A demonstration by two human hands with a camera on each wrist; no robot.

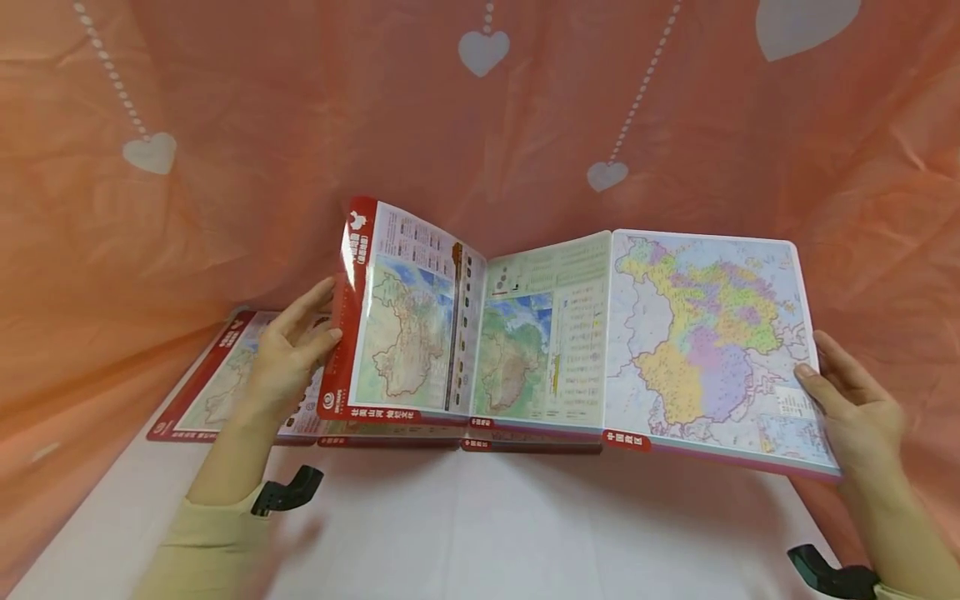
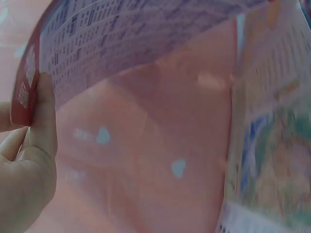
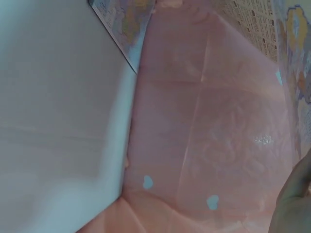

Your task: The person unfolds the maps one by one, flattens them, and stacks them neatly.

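A glossy folding map sheet (image 1: pixel 585 342) with red borders is held up above the white table (image 1: pixel 480 525), its panels bent in a zigzag. My left hand (image 1: pixel 288 354) pinches the red left edge of the leftmost panel (image 1: pixel 405 317); in the left wrist view the thumb (image 2: pixel 41 121) presses on that red edge (image 2: pixel 22 97). My right hand (image 1: pixel 855 408) grips the right edge of the large coloured political map panel (image 1: pixel 705 333). In the right wrist view only a part of that hand (image 3: pixel 294 204) shows at the lower right corner.
Another map sheet (image 1: pixel 217 383) with a red border lies flat on the table behind my left hand. A salmon-pink cloth with white hearts (image 1: pixel 480 125) hangs behind and at both sides. Black wrist straps (image 1: pixel 288 492) sit on both forearms.
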